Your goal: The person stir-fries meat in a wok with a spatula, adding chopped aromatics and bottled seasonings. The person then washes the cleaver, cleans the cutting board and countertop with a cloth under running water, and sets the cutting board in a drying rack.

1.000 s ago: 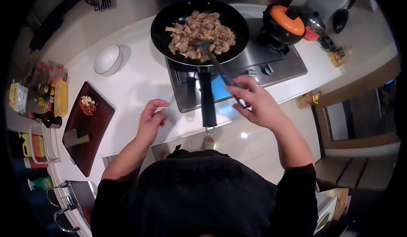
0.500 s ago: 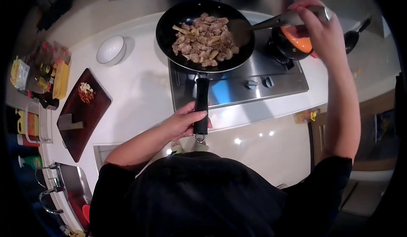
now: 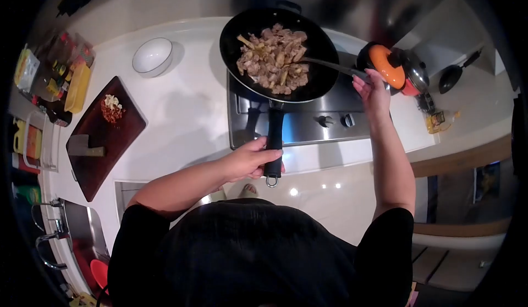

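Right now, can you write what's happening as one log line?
left hand: gripping wok handle; right hand: holding spatula, end in wok; wok: over stove, meat inside

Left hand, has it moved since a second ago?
Yes, rightward: the left hand was left of the near left corner of the stove; now it is right of that, gripping the pan handle.

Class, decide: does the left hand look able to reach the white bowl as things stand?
Likely yes, but the left hand must first release the pan handle; only bare counter lies between hand and bowl.
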The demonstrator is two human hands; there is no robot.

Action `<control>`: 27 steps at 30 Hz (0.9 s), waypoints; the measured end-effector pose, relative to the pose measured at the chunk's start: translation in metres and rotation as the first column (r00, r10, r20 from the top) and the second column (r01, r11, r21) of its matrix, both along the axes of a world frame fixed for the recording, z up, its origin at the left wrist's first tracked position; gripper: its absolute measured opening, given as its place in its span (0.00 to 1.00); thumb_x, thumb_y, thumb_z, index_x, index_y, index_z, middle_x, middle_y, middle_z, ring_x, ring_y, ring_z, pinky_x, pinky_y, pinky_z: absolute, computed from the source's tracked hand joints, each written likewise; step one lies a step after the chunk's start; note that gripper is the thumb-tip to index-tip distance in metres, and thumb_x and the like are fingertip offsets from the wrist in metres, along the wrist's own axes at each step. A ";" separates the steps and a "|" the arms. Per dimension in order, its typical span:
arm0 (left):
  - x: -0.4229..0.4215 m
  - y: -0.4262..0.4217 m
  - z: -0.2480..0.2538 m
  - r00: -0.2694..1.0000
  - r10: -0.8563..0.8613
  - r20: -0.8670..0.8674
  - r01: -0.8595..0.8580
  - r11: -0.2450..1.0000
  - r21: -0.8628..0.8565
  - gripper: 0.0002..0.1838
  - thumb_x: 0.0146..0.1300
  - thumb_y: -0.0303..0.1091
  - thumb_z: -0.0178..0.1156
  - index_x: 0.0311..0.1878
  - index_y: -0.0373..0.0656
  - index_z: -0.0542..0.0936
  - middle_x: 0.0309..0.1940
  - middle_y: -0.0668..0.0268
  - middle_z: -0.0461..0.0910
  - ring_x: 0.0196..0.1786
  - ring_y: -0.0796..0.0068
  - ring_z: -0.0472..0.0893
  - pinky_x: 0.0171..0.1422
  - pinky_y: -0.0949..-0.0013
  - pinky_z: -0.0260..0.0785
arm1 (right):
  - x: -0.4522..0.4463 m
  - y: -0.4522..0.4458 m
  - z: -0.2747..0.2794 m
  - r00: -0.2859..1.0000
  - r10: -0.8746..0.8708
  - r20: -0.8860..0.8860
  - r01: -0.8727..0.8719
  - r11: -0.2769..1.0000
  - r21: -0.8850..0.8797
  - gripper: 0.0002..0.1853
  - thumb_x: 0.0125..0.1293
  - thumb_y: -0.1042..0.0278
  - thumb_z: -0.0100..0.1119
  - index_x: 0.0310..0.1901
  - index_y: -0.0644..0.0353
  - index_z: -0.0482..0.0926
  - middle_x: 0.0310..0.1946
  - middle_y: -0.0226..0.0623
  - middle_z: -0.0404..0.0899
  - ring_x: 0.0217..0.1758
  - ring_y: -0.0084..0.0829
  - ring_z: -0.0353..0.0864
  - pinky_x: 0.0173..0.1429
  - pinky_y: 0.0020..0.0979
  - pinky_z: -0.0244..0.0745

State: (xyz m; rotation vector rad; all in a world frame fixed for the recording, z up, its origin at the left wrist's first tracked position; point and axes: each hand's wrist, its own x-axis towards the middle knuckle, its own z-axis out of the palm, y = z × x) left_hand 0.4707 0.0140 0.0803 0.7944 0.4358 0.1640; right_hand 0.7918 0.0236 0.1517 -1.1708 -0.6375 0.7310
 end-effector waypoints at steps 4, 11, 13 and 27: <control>0.000 0.003 -0.001 0.999 -0.018 0.032 0.018 1.000 -0.011 0.14 0.60 0.38 0.51 0.43 0.42 0.61 0.30 0.59 0.75 0.14 0.87 0.58 0.15 0.83 0.46 | -0.036 -0.011 0.053 0.956 0.057 0.287 -0.047 0.998 -0.043 0.11 0.62 0.70 0.41 0.40 0.68 0.68 0.33 0.43 0.71 0.31 0.38 0.79 0.34 0.30 0.78; 0.002 0.004 -0.005 0.999 -0.026 0.045 0.026 1.000 -0.003 0.14 0.60 0.38 0.51 0.41 0.42 0.61 0.30 0.59 0.75 0.13 0.87 0.56 0.15 0.82 0.45 | -0.089 -0.034 0.119 0.715 0.186 0.674 -0.182 0.980 -0.077 0.10 0.63 0.71 0.41 0.40 0.68 0.69 0.31 0.39 0.74 0.29 0.31 0.79 0.32 0.25 0.75; 0.001 0.005 -0.009 0.998 -0.040 0.046 0.041 0.999 -0.006 0.14 0.60 0.38 0.50 0.45 0.44 0.61 0.31 0.60 0.75 0.15 0.87 0.59 0.16 0.83 0.45 | -0.094 -0.032 0.134 0.684 0.156 0.712 -0.111 0.988 -0.110 0.09 0.63 0.70 0.43 0.38 0.67 0.69 0.31 0.38 0.74 0.30 0.29 0.79 0.32 0.24 0.75; 0.003 0.003 -0.011 0.997 -0.068 -0.020 0.068 0.998 -0.020 0.16 0.61 0.39 0.49 0.50 0.48 0.62 0.31 0.61 0.75 0.18 0.87 0.62 0.17 0.83 0.46 | -0.082 -0.032 -0.021 0.953 -0.187 -0.241 0.186 0.982 -0.026 0.09 0.60 0.69 0.42 0.37 0.65 0.66 0.37 0.45 0.68 0.36 0.46 0.76 0.36 0.38 0.77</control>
